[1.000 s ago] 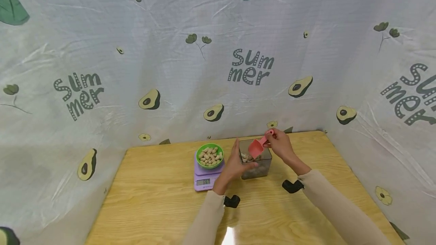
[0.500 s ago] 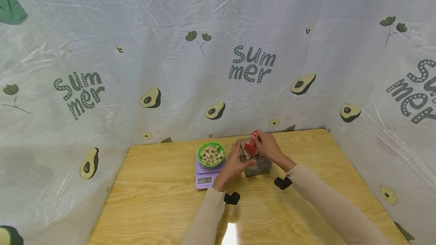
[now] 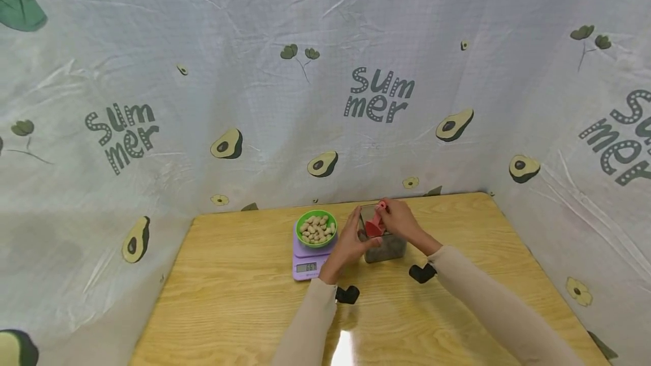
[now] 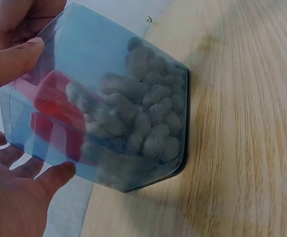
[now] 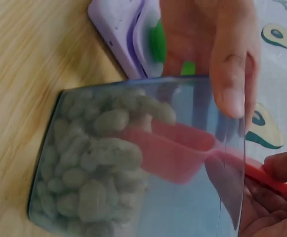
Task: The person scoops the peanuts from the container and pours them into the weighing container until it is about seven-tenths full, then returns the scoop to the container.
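Note:
A clear plastic container [image 3: 386, 249] stands on the table, with unshelled peanuts [image 5: 91, 177] heaped in its lower part. My left hand [image 3: 351, 245] holds its left side near the rim, thumb over the front wall and fingers spread along the side. Inside it, a pink scoop [image 5: 178, 153] points down with its bowl in among the peanuts. The fingers of my right hand [image 3: 400, 218] grip the scoop's handle at the container's top. Left of these, a green bowl [image 3: 315, 246] with peanuts rests on a purple kitchen scale [image 3: 304, 258] with a lit display.
The wooden table [image 3: 239, 298] meets a pale curtain [image 3: 274, 129] printed with avocados, leaves and lettering behind and at both sides. The scale sits just left of my left forearm.
My right hand has moved left and lowered the scoop from over the container into the peanuts. My left hand keeps its hold on the container; the bowl and scale have not moved.

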`<state>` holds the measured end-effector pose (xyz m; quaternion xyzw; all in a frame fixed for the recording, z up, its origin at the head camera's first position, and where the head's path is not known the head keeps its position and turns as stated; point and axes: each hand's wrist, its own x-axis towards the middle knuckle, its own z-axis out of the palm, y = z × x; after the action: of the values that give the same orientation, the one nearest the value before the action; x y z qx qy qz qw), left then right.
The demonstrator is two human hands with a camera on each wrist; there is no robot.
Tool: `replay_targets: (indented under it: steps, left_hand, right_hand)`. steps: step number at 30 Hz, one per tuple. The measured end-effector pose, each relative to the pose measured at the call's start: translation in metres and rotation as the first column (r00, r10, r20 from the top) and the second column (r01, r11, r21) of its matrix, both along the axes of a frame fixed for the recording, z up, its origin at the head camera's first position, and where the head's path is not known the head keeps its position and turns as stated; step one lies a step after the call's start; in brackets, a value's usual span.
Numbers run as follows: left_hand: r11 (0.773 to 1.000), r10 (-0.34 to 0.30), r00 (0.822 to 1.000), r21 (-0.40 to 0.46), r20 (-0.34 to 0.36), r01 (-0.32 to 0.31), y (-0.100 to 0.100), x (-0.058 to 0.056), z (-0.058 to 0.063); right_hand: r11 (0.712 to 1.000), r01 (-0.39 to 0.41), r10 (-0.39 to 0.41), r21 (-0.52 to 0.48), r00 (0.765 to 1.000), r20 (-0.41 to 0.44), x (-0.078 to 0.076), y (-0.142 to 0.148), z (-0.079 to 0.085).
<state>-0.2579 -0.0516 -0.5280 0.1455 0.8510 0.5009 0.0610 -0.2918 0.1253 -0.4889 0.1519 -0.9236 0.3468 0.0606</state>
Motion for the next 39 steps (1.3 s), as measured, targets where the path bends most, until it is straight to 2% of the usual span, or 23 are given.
replay_targets:
  steps: [3,8,11,15,22,24,26,28,31,35,39]
  left_hand:
    - [1.000,-0.005,1.000,-0.005,-0.008,0.005,0.000,0.001,0.000]
    - [1.000,-0.006,1.000,-0.008,-0.020,0.006,-0.002,0.002,0.001]
    - [1.000,-0.005,1.000,0.002,-0.004,0.005,-0.003,0.002,0.001]
    - [1.000,-0.012,1.000,0.005,0.008,0.012,-0.004,0.002,0.002]
    - [1.000,-0.014,1.000,-0.008,0.005,0.014,-0.003,0.003,0.002]
    - [1.000,-0.016,1.000,0.013,0.023,0.016,-0.002,0.003,0.001]
    - [0.999,-0.016,0.999,0.041,0.038,0.015,-0.002,0.004,0.001]
    - [0.998,-0.019,0.999,0.065,0.050,0.015,-0.003,0.005,0.001]
    - [0.997,-0.020,0.998,0.080,0.059,0.016,-0.004,0.006,0.002]
    - [0.998,-0.021,0.998,0.065,0.063,0.017,-0.004,0.006,0.003]
    - [0.999,-0.020,0.998,0.039,0.055,0.018,-0.004,0.006,0.004]
  right_hand:
    - [1.000,0.019,-0.019,0.005,1.000,0.002,0.002,0.000,0.001]
    - [1.000,-0.004,0.004,-0.001,1.000,0.009,0.002,0.001,0.003]
    - [0.994,0.050,-0.037,-0.092,0.990,0.133,0.001,0.002,0.004]
    - [0.957,0.191,-0.118,-0.220,0.944,0.308,0.003,0.003,0.007]
    - [0.951,0.218,-0.134,-0.219,0.930,0.342,0.007,0.001,0.009]
    - [0.925,0.272,-0.158,-0.267,0.911,0.382,0.007,0.003,0.011]
    - [0.885,0.326,-0.162,-0.333,0.885,0.436,0.006,0.008,0.011]
    - [0.829,0.379,-0.151,-0.411,0.860,0.488,0.006,0.013,0.012]
    - [0.737,0.427,-0.094,-0.524,0.832,0.547,0.006,0.021,0.012]
    - [0.637,0.455,-0.029,-0.622,0.821,0.571,0.010,0.030,0.009]
    - [0.545,0.489,-0.005,-0.681,0.814,0.581,0.016,0.038,0.006]
